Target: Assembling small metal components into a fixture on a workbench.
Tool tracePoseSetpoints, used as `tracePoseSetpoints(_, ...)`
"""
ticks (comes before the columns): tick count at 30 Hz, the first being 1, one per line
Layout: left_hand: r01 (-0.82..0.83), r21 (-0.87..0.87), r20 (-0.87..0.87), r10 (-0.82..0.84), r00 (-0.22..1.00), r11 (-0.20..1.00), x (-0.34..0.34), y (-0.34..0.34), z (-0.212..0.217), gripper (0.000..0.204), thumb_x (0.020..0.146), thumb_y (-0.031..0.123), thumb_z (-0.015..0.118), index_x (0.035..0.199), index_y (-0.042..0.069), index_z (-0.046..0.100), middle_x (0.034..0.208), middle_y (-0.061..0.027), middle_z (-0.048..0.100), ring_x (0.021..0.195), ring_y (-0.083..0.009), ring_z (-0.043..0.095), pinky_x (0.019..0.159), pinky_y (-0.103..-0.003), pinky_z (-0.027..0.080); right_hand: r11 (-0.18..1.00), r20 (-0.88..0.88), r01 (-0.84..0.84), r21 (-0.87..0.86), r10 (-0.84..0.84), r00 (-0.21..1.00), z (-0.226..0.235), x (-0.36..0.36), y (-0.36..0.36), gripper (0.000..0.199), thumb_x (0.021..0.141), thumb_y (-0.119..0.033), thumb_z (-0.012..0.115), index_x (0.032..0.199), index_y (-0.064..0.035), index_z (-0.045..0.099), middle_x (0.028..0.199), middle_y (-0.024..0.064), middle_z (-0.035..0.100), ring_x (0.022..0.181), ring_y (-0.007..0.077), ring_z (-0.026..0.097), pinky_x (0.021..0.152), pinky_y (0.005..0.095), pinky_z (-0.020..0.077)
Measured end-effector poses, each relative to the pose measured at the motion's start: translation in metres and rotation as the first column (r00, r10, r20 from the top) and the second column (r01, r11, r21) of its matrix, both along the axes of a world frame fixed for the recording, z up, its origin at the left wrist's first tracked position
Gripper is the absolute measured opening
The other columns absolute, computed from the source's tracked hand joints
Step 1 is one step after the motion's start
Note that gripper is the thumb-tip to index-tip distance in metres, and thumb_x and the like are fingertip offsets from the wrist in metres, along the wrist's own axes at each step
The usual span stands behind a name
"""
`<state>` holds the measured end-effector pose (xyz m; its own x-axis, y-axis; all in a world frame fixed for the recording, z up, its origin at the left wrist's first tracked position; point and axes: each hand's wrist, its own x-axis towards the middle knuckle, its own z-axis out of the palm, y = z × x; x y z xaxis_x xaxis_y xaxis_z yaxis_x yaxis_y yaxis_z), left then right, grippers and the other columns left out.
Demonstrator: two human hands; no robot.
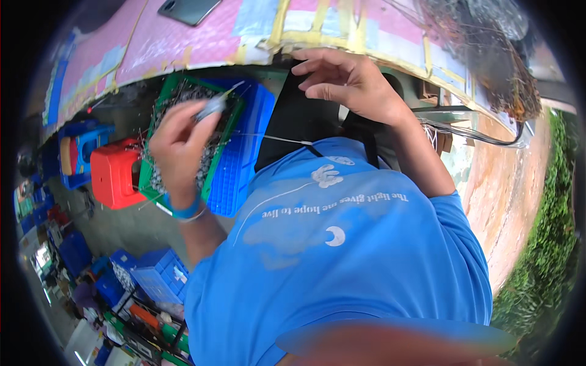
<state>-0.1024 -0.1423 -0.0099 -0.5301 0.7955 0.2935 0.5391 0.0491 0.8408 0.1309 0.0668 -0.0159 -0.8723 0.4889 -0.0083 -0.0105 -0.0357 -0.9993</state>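
Observation:
My left hand [178,143], with a blue band at the wrist, is closed on a small grey part with a thin pale wire [211,108]; its exact kind is blurred. Below that hand sits a green crate [144,181] full of many small grey pieces with thin wires. It rests over a blue crate [259,125]. Near the table's front edge, my right hand [351,82] has its fingers bent and apart from the thumb, with nothing seen between them. The table [201,43] is covered in pink and blue sheeting with yellow tape.
A dark phone [188,8] lies on the table. At the far right, a tangle of thin wires [510,79] hangs over the edge, cables below it. A red stool [115,174] stands left of the green crate. More blue crates [160,274] are at lower left.

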Motion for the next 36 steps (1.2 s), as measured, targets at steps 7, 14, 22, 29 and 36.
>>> tracePoseSetpoints(7,-0.428,-0.327,-0.483,0.24,0.842,0.843,-0.088,-0.092,-0.026,0.041,0.082,0.003,0.073,0.122,0.002,0.063,0.113,-0.0109,0.066,0.094,-0.0146,0.064,0.065,-0.026,0.051,0.34,-0.004,0.323,0.883,-0.683,0.731,0.008,0.073,0.091,0.022,0.085,-0.012,0.07,0.107,-0.0095,0.071,0.099,0.0083,0.071,0.083,0.0168,0.069,0.073,0.0301,0.0537)
tracePoseSetpoints(14,-0.032,-0.161,-0.127,0.011,0.992,0.986,-0.011,0.114,0.006,0.038,0.081,0.005,0.073,0.118,0.003,0.065,0.112,-0.0123,0.067,0.088,-0.0167,0.068,0.071,-0.027,0.056,0.075,0.017,0.089,0.993,-0.852,0.523,-0.001,0.108,0.122,0.012,0.088,-0.016,0.062,0.097,-0.0104,0.069,0.095,0.0115,0.066,0.083,0.0345,0.065,0.07,0.0419,0.0514)
tracePoseSetpoints(22,0.111,-0.204,-0.837,-0.232,0.496,0.973,-0.041,0.31,-0.024,0.052,0.08,-0.005,0.067,0.131,-0.003,0.053,0.114,-0.0154,0.067,0.084,-0.0192,0.07,0.068,-0.03,0.056,0.314,0.144,0.157,0.936,-0.75,0.645,0.026,0.111,0.099,0.019,0.083,-0.022,0.071,0.095,-0.0072,0.069,0.084,0.0086,0.061,0.071,0.0235,0.061,0.065,0.0364,0.0481)
tracePoseSetpoints(29,0.131,-0.19,-0.712,-0.228,0.664,0.973,-0.004,0.302,0.002,0.027,0.078,0.016,0.07,0.101,0.003,0.061,0.098,-0.0211,0.065,0.084,-0.0414,0.065,0.072,-0.049,0.054,0.393,0.183,0.121,0.911,-0.652,0.736,0.023,0.12,0.079,0.037,0.074,-0.024,0.081,0.098,-0.0032,0.062,0.09,0.0092,0.058,0.073,0.0265,0.059,0.064,0.0372,0.0477)
tracePoseSetpoints(36,0.244,0.077,-0.187,-0.226,0.956,0.967,-0.004,0.24,-0.01,0.032,0.078,0.009,0.074,0.108,0.002,0.065,0.086,-0.0125,0.067,0.064,-0.02,0.067,0.059,-0.032,0.052,0.456,0.227,0.024,0.89,-0.486,0.844,0.026,0.13,0.083,0.029,0.071,-0.012,0.08,0.092,-0.0033,0.061,0.088,0.0084,0.057,0.073,0.0276,0.061,0.063,0.0364,0.0488)
